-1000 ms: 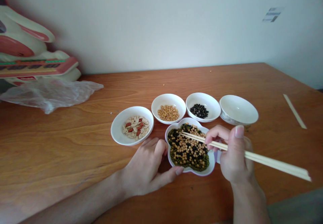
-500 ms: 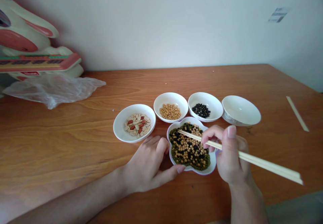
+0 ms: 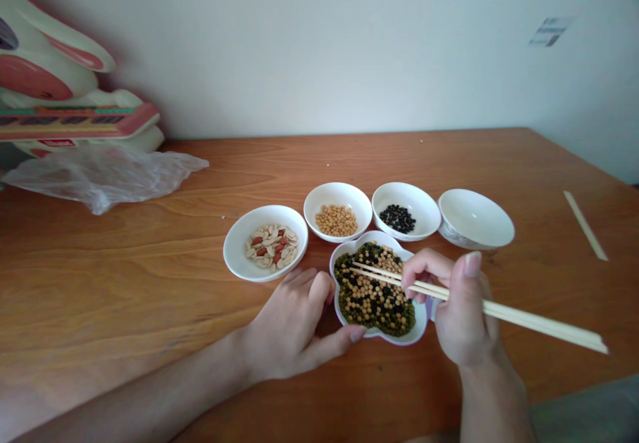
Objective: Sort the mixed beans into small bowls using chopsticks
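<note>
A white flower-shaped dish [image 3: 418, 328] of mixed yellow, green and black beans sits near the table's front edge. My left hand [image 3: 294, 326] cups its left rim, thumb along the front. My right hand [image 3: 459, 313] is closed on a pair of wooden chopsticks [image 3: 499, 310], whose tips rest over the beans in the dish. Behind stand a bowl of peanuts [image 3: 234, 250], a bowl of yellow beans [image 3: 322, 198], a bowl of black beans [image 3: 422, 203] and an empty white bowl [image 3: 474, 220].
The wooden table [image 3: 124, 263] runs to a pale wall. A crumpled clear plastic bag [image 3: 104, 173] and a white-and-red plastic item [image 3: 60, 104] lie at the back left. A paper chopstick sleeve [image 3: 585, 225] lies at the right.
The chopstick tips have shifted slightly over the mixed beans. My left hand stays on the dish rim. The view has shifted a little.
</note>
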Demonstrator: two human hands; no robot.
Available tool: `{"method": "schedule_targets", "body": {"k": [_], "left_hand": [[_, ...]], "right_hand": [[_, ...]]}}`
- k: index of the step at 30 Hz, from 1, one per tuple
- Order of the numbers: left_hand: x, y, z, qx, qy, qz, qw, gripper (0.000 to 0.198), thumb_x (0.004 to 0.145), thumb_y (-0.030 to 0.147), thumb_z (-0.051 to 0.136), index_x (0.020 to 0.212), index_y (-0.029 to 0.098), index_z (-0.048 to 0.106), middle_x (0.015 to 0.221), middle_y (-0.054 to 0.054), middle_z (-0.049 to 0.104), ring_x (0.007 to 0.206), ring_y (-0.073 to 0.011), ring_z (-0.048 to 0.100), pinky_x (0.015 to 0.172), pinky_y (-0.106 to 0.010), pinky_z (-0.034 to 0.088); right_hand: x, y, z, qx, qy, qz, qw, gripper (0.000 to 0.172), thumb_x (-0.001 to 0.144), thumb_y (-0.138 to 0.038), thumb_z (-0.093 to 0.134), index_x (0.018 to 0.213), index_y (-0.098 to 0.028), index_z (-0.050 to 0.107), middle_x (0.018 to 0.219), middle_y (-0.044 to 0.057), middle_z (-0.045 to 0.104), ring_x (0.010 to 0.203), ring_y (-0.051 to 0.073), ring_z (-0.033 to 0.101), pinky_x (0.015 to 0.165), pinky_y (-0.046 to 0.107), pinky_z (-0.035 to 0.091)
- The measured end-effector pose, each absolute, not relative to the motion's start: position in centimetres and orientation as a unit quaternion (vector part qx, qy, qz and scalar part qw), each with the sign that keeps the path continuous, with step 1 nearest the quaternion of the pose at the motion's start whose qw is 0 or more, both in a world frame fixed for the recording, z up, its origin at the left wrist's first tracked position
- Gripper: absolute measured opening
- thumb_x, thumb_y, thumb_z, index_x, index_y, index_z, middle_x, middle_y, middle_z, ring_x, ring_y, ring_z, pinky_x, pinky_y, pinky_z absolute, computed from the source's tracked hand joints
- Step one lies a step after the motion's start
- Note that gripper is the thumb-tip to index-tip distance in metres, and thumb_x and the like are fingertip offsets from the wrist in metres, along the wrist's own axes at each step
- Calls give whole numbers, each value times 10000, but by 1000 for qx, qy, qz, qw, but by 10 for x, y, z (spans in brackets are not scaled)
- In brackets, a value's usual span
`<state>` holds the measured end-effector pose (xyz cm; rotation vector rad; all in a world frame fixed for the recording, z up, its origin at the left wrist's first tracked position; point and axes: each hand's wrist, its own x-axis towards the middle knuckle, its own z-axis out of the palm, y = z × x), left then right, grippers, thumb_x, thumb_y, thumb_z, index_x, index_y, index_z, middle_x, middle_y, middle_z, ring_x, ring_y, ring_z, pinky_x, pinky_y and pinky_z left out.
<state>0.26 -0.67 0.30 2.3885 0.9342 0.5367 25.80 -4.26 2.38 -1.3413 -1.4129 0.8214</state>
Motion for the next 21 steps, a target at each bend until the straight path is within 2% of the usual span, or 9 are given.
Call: {"method": "schedule_targets", "body": {"k": [14,21], "left_hand": [[4,-7,5,881,348,199,250,389,1017,602,619,964,230,516,872,-59,677,765,-235,639,652,-365,525],[3,-8,3,881,346,202,253,373,1008,585,636,974,232,520,873,-59,675,758,-237,643,653,-366,525]], "right_hand": [[258,-46,24,-554,-593,322,488,850,1070,-766,127,702,-223,669,618,42,566,583,177,528,524,320,382],[253,-45,30,-557,-595,292,501,790,1117,-683,202,691,-220,681,584,30,578,555,158,538,504,296,386]]}}
